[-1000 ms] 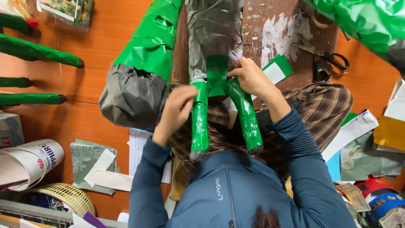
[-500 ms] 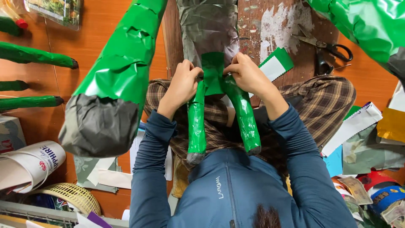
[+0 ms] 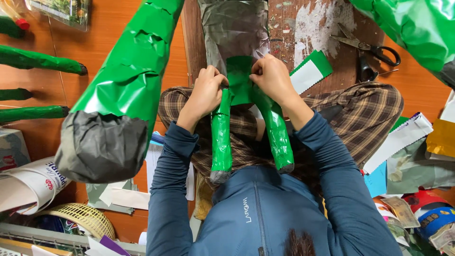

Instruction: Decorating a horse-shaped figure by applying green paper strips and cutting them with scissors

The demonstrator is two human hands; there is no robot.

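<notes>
Centrally, left hand (image 3: 204, 92) and right hand (image 3: 272, 78), fingers pinched shut on green paper figure (image 3: 239, 85) between them

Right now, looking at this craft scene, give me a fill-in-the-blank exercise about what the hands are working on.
1. Both the left hand and the right hand press a patch of ____ paper onto the grey paper figure.
2. The figure's two hanging tubes are wrapped in green, with ____ tips.
3. A pair of ____ lies on the worn wooden board, apart from the right hand.

Missing words: green; grey; scissors
</notes>
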